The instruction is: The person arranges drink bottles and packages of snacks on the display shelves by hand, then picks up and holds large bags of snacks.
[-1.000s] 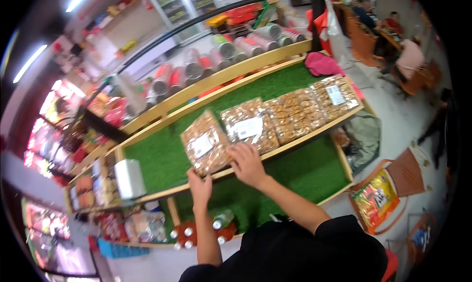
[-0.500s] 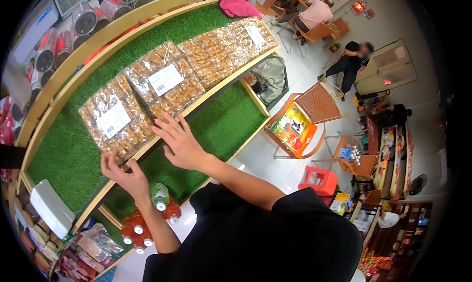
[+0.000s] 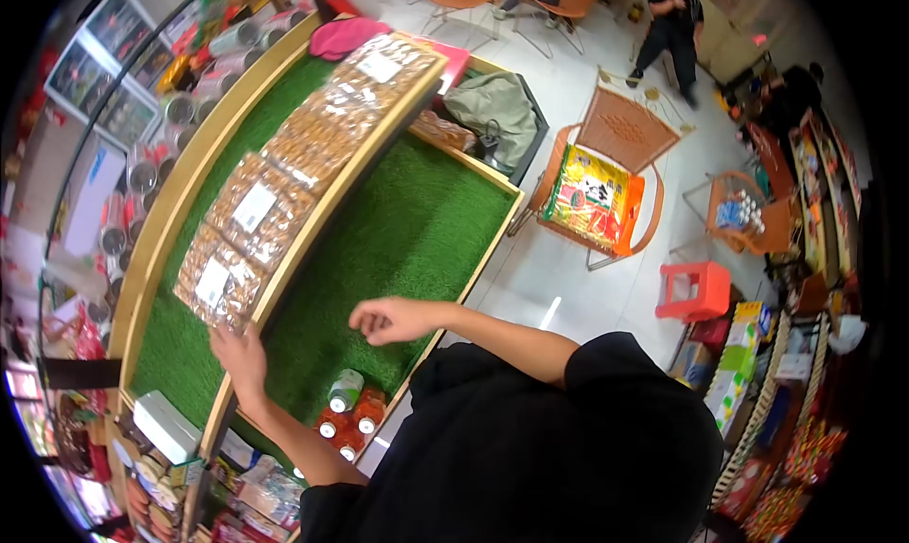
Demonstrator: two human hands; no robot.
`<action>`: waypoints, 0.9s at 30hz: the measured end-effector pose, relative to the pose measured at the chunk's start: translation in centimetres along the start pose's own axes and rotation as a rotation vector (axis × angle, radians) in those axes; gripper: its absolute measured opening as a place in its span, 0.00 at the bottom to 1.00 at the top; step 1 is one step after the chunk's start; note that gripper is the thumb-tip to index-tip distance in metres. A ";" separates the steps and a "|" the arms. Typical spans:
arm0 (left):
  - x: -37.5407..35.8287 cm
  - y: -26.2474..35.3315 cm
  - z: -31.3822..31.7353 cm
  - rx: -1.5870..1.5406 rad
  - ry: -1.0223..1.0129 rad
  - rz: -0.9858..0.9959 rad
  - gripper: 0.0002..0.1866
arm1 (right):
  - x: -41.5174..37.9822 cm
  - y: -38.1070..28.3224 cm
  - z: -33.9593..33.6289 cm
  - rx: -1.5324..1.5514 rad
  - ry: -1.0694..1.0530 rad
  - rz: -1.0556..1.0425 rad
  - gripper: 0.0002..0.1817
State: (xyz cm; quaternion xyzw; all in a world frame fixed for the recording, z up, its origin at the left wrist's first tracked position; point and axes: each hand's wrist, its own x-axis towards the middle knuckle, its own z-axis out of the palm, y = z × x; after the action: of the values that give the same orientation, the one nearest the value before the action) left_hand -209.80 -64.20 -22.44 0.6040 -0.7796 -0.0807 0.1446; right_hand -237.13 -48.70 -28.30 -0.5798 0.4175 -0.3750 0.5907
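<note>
My left hand is at the near end of a clear-wrapped snack pack with a white label. Its fingers are stretched out against the pack's edge, their tips partly hidden. Over the lower green shelf hangs my right hand, fingers loosely bent and somewhat apart, holding nothing. A second labelled snack pack lies directly beyond the first, edges touching or almost so. More brown snack packs continue the row along the upper shelf's wooden edge.
Bottles stand at the lower shelf's near end. A white box is at the upper shelf's near end, a pink cloth at its far end. Rightward are a chair bearing a yellow bag, a red stool and a person.
My right hand has come off the packs and back over the lower shelf. The nearest pack now lies close against the second, the gap gone. The view has shifted.
</note>
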 end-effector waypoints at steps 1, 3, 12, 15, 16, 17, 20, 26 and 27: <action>0.6 0.5 -0.2 0.086 0.113 -0.002 0.30 | -2.6 1.1 0.0 -0.062 -0.024 0.051 0.21; 2.0 3.3 -1.0 0.092 0.285 0.137 0.30 | -8.2 4.3 -0.1 -0.207 -0.053 0.154 0.22; 8.0 16.7 11.8 0.263 0.068 -0.210 0.41 | -32.7 14.4 -7.0 -0.551 0.572 0.507 0.22; 8.0 19.9 11.2 0.192 0.124 -0.411 0.42 | -42.9 15.0 -7.8 -0.448 1.005 0.626 0.20; 10.7 18.0 10.4 0.255 -0.059 -0.331 0.40 | -46.2 16.1 -7.3 -0.452 1.159 0.626 0.19; 10.7 18.2 10.2 0.260 -0.058 -0.323 0.40 | -49.1 17.2 -6.8 -0.383 1.261 0.753 0.20; 11.9 18.8 9.9 0.280 -0.106 -0.174 0.36 | -56.0 19.1 -4.1 -0.274 1.417 0.973 0.21; 12.6 28.9 14.8 0.124 -0.072 0.012 0.37 | -55.7 21.2 -3.1 -0.139 1.347 1.202 0.22; 13.8 29.9 16.9 0.080 -0.106 -0.060 0.39 | -54.5 21.7 -3.3 -0.145 1.332 1.129 0.22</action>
State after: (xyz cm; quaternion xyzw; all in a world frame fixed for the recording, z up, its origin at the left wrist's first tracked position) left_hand -245.84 -70.66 -27.63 0.6271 -0.7704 -0.0858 0.0764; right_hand -261.29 1.61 -46.67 0.0169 0.9231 -0.2596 0.2833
